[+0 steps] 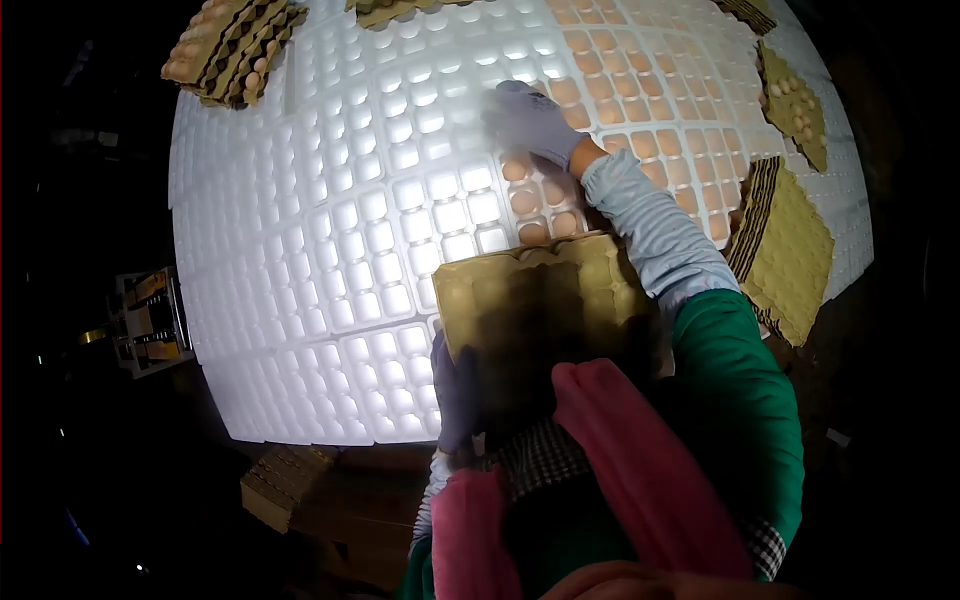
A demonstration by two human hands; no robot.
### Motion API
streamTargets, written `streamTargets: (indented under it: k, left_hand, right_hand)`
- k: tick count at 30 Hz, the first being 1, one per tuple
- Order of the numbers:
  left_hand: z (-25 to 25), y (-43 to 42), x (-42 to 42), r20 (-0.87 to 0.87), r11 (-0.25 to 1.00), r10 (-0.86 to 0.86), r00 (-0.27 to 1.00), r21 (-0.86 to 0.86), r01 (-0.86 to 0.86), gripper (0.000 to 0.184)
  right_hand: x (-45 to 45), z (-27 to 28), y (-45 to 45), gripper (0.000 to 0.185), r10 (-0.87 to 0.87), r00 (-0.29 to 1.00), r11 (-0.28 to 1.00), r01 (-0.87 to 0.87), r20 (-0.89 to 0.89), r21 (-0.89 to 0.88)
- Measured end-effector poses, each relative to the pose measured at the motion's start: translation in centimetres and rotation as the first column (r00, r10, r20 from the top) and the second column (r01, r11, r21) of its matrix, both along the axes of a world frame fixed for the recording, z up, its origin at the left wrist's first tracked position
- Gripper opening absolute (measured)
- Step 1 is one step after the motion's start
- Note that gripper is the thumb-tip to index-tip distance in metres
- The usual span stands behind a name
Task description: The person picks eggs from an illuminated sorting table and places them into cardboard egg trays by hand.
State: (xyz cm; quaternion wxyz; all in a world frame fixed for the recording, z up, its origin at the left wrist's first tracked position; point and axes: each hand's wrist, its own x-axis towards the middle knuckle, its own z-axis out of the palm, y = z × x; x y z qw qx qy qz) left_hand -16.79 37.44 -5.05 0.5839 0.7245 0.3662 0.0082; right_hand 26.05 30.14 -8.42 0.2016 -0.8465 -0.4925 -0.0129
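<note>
My left hand [457, 392], in a grey glove, holds the left side of a yellowish carton egg tray [540, 300] close to my body. Dark shadow covers much of that tray. My right hand [535, 122], also gloved, reaches over the white plastic trays [375, 235], its fingers blurred and partly hidden by glare. Brown eggs [534, 200] sit in the white cells just below my right hand. More eggs [625, 85] fill the cells on its right. Whether my right fingers hold an egg cannot be made out.
Stacked carton trays with eggs [225, 55] stand at the back left. A tilted stack of carton trays [785, 250] lies at the right, with an egg-filled carton [795, 105] behind it. Below the table's front left edge are cardboard trays [285, 485].
</note>
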Motion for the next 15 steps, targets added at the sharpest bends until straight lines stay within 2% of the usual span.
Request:
streamTargets:
  k: [2,3,4,5,6,8,10,11,12,14,15]
  left_hand:
    - [2.0,-0.2,0.7,-0.065,0.98,-0.009,0.998,0.198,0.021,0.03]
    - [3.5,0.2,0.8,-0.096,0.987,-0.032,0.995,0.151,0.046,0.029]
    - [4.2,0.7,1.0,-0.118,0.991,-0.073,0.99,0.1,0.085,0.029]
    - [4.1,0.7,0.6,0.053,0.996,-0.023,0.998,0.091,0.018,0.028]
    - [2.7,1.2,-0.2,0.086,0.991,-0.018,0.996,0.13,0.007,0.027]
    - [3.5,1.3,0.7,0.246,0.996,0.083,0.966,-0.042,-0.075,0.028]
    - [4.7,0.5,3.2,0.301,0.988,0.026,0.953,-0.151,0.02,0.032]
    - [6.1,-0.6,4.8,0.343,0.981,-0.099,0.934,-0.121,0.149,0.035]
    - [7.7,-1.8,6.6,0.379,0.961,-0.216,0.9,-0.082,0.265,0.039]
    - [11.1,-4.8,8.9,0.456,0.885,-0.375,0.807,-0.081,0.458,0.045]
    - [11.1,-5.6,8.6,0.479,0.84,-0.371,0.795,-0.192,0.508,0.046]
  right_hand:
    - [-3.1,1.6,-5.5,0.043,0.145,0.92,0.976,-0.194,0.365,0.099]
    - [-6.6,6.0,-8.5,0.052,-0.047,0.974,0.986,0.081,-0.221,0.146]
    - [-10.8,10.6,-11.7,0.061,-0.217,0.659,0.932,0.359,-0.72,0.048]
    - [-13.9,11.2,-15.4,0.07,-0.351,0.635,0.907,0.413,-0.688,-0.082]
    - [-17.1,11.1,-19.4,0.08,-0.486,0.594,0.856,0.471,-0.641,-0.212]
    - [-25.0,10.1,-25.8,0.085,-0.616,0.353,0.759,0.506,-0.704,-0.411]
    - [-31.6,10.5,-27.3,0.085,-0.436,0.497,0.838,0.528,-0.75,-0.137]
    - [-34.0,10.3,-28.1,0.079,-0.48,0.367,0.732,0.668,-0.797,-0.134]
    - [-35.2,8.7,-30.1,0.069,-0.576,0.389,0.6,0.798,-0.719,-0.049]
    - [-35.0,8.9,-36.8,0.06,-0.576,0.296,0.351,0.931,-0.762,0.096]
    - [-34.7,11.6,-39.1,0.052,-0.58,0.299,0.22,0.953,-0.758,0.208]
